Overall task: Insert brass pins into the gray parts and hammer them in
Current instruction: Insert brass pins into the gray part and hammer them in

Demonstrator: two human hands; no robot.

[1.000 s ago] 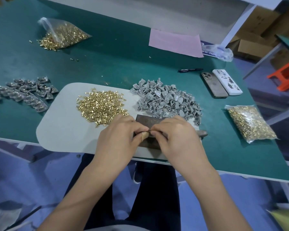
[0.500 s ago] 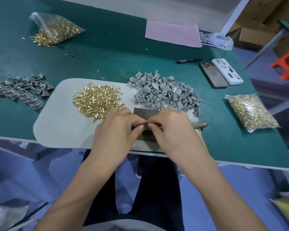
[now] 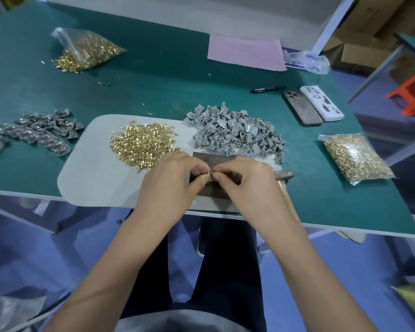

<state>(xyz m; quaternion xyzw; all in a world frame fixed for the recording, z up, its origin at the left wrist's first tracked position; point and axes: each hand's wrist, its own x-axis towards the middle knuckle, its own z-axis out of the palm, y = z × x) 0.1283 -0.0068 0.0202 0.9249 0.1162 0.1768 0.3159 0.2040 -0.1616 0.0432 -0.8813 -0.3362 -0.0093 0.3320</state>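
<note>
Brass pile: loose brass pins [image 3: 144, 146] heaped on the pale grey mat [image 3: 91, 178], just left of and beyond the hands.
Head view, gray stock: heap of gray parts [image 3: 235, 133] on the far right of the mat, touching the far edge of the dark metal block [image 3: 213, 161].
Head view, workpiece: a small bit [image 3: 209, 173] showed between the two thumb tips over the block; too small to tell pin from part, long axis not readable.
Key relation: both hands met at the same spot above the block, so the piece lay right at the fingertips, neither hand nearer.
Left grip: left hand [image 3: 170, 185] had fingers curled, taped thumb and forefinger pressed together on the small bit.
Right grip: right hand [image 3: 247, 185] curled the same way, fingertips pinching in from the right, touching the left thumb.
Hammer: hammer head [image 3: 284, 174] lay on the tabletop [image 3: 153, 87] just right of the right hand, untouched, handle hidden under the wrist.
Step judged: pin seating by hand, hammering not yet started; right hand would likely take the hammer.
Done parts: darker assembled pieces [image 3: 34, 133] well apart at far left.
</note>
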